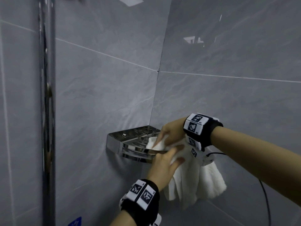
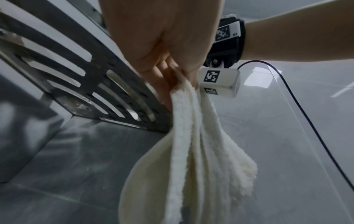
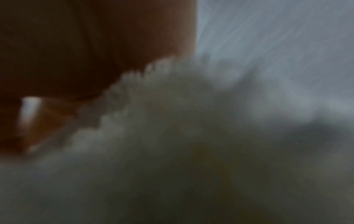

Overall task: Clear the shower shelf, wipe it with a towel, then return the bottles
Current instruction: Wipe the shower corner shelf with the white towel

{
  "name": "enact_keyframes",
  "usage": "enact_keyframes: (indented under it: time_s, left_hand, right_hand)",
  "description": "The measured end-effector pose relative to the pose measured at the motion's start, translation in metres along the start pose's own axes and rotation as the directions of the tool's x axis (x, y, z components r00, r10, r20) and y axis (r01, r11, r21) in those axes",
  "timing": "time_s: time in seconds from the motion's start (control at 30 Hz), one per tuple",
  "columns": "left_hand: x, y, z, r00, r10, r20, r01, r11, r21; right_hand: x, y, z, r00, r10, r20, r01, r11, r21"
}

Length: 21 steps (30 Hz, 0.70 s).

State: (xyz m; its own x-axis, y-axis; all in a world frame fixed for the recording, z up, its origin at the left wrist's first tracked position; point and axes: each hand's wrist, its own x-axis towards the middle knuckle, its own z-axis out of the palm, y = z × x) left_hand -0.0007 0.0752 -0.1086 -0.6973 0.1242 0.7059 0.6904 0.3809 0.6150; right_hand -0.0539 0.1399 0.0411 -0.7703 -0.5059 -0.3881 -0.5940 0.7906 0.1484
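Note:
A chrome slotted corner shelf (image 1: 128, 135) hangs where the two grey tile walls meet, and no bottles are in view. My right hand (image 1: 163, 136) grips a bunched end of a white towel (image 1: 195, 181) and holds it down on the shelf's right part. The remainder of the towel hangs below the shelf's front rim. My left hand (image 1: 169, 160) is just under that rim, holding the hanging towel between thumb and fingers. The left wrist view shows the shelf (image 2: 76, 68) from below, the left hand (image 2: 162, 45) and the towel (image 2: 201, 151). The right wrist view is blurred towel (image 3: 172, 151).
A vertical chrome pole (image 1: 47, 95) runs down the left side. A black cable (image 1: 265, 193) trails from the right wrist along the right wall. A blue sticker (image 1: 75, 221) shows at the bottom edge.

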Motion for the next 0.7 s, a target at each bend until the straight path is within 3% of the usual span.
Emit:
enact_keyframes:
  time_s: [0.13,0.3,0.4,0.53,0.7]
  left_hand:
    - [0.0,0.002,-0.002,0.999,0.01,-0.033,-0.01,1.0,-0.011]
    - [-0.001,0.002,-0.003,1.0,0.011,0.001,-0.011,1.0,-0.008]
    - [-0.004,0.001,-0.004,1.0,0.019,-0.019,-0.019,1.0,-0.001]
    - [-0.007,-0.001,-0.004,1.0,0.0,-0.016,0.0,1.0,-0.018]
    - [-0.012,-0.003,-0.006,0.996,0.063,-0.065,-0.063,0.998,-0.003]
  right_hand:
    - [-0.003,-0.012,0.002,0.992,-0.06,0.11,0.048,0.992,0.114]
    - [-0.002,-0.012,0.009,0.992,0.082,0.091,-0.052,0.954,-0.294]
    - [-0.004,-0.006,0.008,0.985,0.171,0.006,-0.155,0.908,-0.388]
    - [0.001,-0.013,0.004,0.989,0.094,0.112,-0.07,0.977,-0.202]
    - [-0.004,-0.024,-0.004,0.997,-0.072,0.004,0.072,0.997,0.015]
